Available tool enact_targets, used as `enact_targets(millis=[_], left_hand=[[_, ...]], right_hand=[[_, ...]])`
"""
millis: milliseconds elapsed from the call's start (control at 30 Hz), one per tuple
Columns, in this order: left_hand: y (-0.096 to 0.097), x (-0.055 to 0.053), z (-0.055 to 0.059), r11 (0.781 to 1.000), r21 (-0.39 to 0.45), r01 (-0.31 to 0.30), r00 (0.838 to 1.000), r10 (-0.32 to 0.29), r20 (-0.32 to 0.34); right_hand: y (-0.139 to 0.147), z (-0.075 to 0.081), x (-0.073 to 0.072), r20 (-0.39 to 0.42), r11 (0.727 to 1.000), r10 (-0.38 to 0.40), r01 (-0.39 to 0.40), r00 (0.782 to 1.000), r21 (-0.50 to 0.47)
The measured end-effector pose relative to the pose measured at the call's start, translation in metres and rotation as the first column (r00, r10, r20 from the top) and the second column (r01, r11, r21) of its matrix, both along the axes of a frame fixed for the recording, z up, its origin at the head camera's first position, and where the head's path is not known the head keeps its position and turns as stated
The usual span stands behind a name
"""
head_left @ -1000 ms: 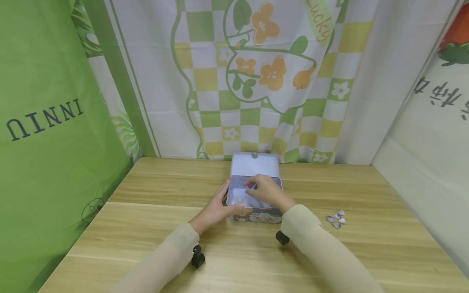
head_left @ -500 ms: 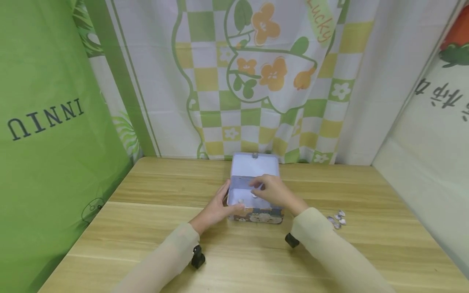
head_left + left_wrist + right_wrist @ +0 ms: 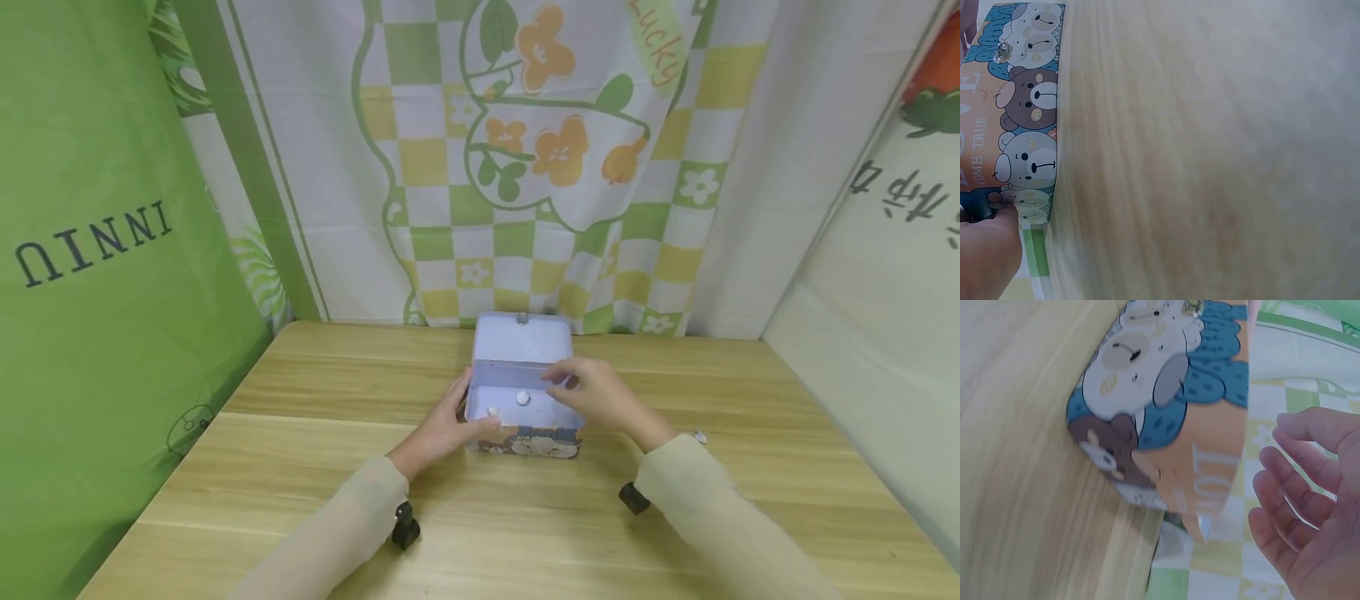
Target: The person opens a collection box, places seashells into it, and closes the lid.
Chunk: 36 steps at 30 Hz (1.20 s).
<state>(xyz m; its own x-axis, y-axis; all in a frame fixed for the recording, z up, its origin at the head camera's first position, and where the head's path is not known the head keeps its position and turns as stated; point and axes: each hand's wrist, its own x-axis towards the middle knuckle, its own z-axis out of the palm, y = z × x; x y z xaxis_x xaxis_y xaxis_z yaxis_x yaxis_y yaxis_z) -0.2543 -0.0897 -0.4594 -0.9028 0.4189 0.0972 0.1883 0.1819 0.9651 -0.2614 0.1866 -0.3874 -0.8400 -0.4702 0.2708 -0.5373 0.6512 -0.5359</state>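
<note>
An open tin box (image 3: 547, 447) with cartoon bears on its walls stands on the table, its hinged lid (image 3: 517, 340) tipped back. My left hand (image 3: 446, 423) holds the box's left end, thumb over the front corner and fingers along the side; in the left wrist view the thumb (image 3: 1007, 222) presses against the printed wall. Over the box's right rim is my right hand (image 3: 596, 396), fingers loosely bent and holding nothing, as the right wrist view shows. Inside lie a white shell (image 3: 523, 398) and a smaller whitish piece (image 3: 492, 411) near the front left.
To the right on the wooden table (image 3: 750, 500), one purple-white shell (image 3: 700, 437) peeks out past the right sleeve (image 3: 697, 483), which hides the other shells. A patterned curtain (image 3: 555, 208) hangs directly behind the table's back edge.
My right hand has drawn back rightward from the box's middle, leaving the white shell on the floor of the box. Its sleeve now covers most of the shell pile. The left hand stays put.
</note>
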Motion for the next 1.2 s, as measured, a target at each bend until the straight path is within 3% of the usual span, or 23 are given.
enact_targets(millis=[267,533,667,833,1200], left_hand=[[0.000,0.000,-0.001,1.000,0.002,-0.005,1.000,0.005,-0.009],[0.000,-0.002,-0.002,1.000,0.020,0.006,1.000,-0.006,-0.008],[-0.001,-0.002,-0.004,1.000,0.017,0.000,1.000,0.000,-0.003],[-0.001,-0.003,-0.006,1.000,0.014,-0.004,1.000,0.004,0.017],[-0.001,-0.002,-0.004,1.000,-0.010,-0.018,1.000,0.018,0.006]], right_hand=[[0.027,0.007,0.008,0.016,0.998,-0.043,0.044,0.999,-0.035],[0.056,0.007,0.015,-0.002,0.996,-0.084,0.084,0.996,-0.010],[0.071,0.004,0.021,-0.020,0.996,-0.090,0.090,0.996,0.011],[0.089,-0.002,0.028,0.024,0.989,-0.132,0.130,0.991,0.063],[0.120,-0.018,0.038,0.098,0.984,-0.144,0.133,0.985,0.116]])
